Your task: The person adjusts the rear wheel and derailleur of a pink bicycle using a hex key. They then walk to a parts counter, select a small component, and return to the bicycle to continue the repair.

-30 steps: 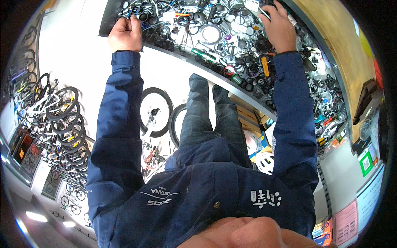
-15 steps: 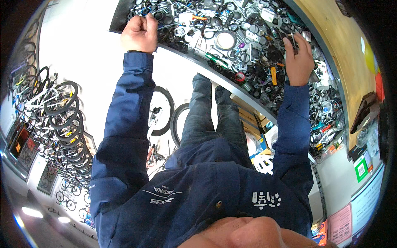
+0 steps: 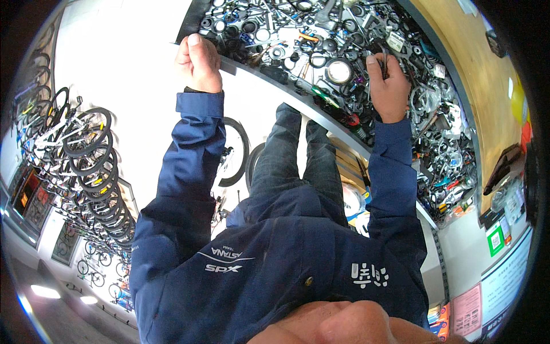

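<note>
My left hand (image 3: pixel 200 66) is closed in a fist with the thumb on top, at the near left corner of a wide dark-edged tray (image 3: pixel 341 132). Whatever its fingers hold, if anything, is hidden. Over the middle of the tray, my right hand (image 3: pixel 391 92) pinches a dark, slender curved part (image 3: pixel 385 60) between thumb and fingers; its kind is unclear. Small loose metal and plastic parts fill the tray in a heap. Left of my right hand lies a round dark ring with a pale centre (image 3: pixel 339 71). A green slim piece (image 3: pixel 326 97) rests near the front rim.
A wooden surface (image 3: pixel 487 97) borders the tray on the right. Rows of bicycles (image 3: pixel 91 149) stand at the far left. Below the tray, a bicycle wheel (image 3: pixel 243 152) shows beside my legs. Cardboard boxes (image 3: pixel 352 166) sit under the tray.
My right hand has moved left and nearer, and its fingers have closed around a dark part. The left fist has shifted slightly right and nearer. The whole view has shifted a little.
</note>
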Action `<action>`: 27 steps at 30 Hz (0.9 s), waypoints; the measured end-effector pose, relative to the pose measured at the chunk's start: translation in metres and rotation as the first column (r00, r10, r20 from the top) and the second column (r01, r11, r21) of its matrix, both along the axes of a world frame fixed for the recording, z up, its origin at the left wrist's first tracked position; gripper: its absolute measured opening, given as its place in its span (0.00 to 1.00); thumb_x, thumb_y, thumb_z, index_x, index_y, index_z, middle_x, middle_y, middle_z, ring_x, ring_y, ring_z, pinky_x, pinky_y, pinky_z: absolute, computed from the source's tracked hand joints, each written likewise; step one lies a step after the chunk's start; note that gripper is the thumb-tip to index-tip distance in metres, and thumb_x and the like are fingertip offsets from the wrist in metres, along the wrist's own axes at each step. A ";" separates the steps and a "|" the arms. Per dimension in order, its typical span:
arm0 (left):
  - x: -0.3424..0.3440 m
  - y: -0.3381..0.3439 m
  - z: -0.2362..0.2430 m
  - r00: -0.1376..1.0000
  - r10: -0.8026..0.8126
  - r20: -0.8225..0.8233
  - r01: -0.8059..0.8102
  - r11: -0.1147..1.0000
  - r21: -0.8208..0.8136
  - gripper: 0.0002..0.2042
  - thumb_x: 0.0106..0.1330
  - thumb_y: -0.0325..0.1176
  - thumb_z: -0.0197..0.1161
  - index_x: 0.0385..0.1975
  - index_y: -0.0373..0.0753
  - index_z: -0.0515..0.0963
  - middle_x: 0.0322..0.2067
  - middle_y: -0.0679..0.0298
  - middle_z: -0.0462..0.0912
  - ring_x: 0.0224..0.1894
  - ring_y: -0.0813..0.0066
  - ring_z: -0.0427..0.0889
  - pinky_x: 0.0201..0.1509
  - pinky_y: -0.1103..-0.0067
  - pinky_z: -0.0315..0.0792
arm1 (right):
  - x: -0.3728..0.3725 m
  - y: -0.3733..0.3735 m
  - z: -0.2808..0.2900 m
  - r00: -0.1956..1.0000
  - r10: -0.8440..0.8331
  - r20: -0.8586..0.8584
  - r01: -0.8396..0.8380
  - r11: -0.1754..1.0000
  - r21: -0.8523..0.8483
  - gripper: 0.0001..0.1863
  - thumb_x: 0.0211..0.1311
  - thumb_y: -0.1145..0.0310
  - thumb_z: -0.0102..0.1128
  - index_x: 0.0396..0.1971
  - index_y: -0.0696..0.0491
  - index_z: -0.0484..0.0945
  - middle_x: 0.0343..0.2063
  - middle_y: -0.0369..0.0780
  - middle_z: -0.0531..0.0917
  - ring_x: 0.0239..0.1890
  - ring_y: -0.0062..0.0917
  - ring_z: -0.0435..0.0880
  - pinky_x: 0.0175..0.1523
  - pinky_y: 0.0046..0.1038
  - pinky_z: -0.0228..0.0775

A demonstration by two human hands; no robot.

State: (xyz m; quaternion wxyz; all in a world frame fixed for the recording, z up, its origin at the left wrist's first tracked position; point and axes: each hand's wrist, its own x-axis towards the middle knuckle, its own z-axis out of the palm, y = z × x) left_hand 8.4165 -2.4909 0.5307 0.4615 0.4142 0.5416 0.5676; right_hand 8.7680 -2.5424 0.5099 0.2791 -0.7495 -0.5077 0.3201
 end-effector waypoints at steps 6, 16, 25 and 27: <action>-0.019 0.008 0.008 0.942 0.006 0.335 0.032 0.994 -0.108 0.23 0.79 0.47 0.50 0.19 0.46 0.60 0.17 0.70 0.58 0.19 0.81 0.53 0.20 0.82 0.50 | -0.038 0.006 0.007 0.989 0.060 -0.135 -0.063 0.998 -0.020 0.13 0.71 0.60 0.65 0.42 0.55 0.82 0.30 0.35 0.86 0.31 0.17 0.82 0.39 0.24 0.74; -0.087 0.010 0.019 0.923 0.192 0.333 -0.129 0.971 -0.203 0.18 0.74 0.45 0.57 0.22 0.44 0.69 0.22 0.71 0.63 0.24 0.79 0.59 0.25 0.81 0.55 | -0.093 0.003 0.005 0.954 0.176 -0.244 -0.191 0.981 -0.039 0.09 0.65 0.68 0.67 0.40 0.55 0.82 0.31 0.42 0.88 0.32 0.29 0.89 0.38 0.30 0.78; -0.079 -0.020 0.016 0.982 0.161 0.100 -0.140 0.972 -0.192 0.22 0.79 0.49 0.52 0.23 0.42 0.71 0.21 0.68 0.69 0.22 0.79 0.62 0.26 0.80 0.57 | -0.104 -0.009 0.031 0.940 0.291 -0.176 -0.311 0.945 -0.099 0.15 0.65 0.60 0.70 0.37 0.57 0.80 0.30 0.44 0.88 0.33 0.38 0.90 0.38 0.33 0.78; -0.062 -0.050 0.019 0.993 0.115 -0.033 -0.119 0.935 -0.334 0.17 0.80 0.44 0.55 0.28 0.41 0.72 0.19 0.71 0.68 0.21 0.82 0.65 0.26 0.81 0.61 | -0.082 -0.048 0.050 0.967 0.101 -0.235 -0.140 0.978 -0.155 0.13 0.69 0.66 0.67 0.40 0.62 0.79 0.30 0.40 0.87 0.32 0.17 0.84 0.39 0.24 0.75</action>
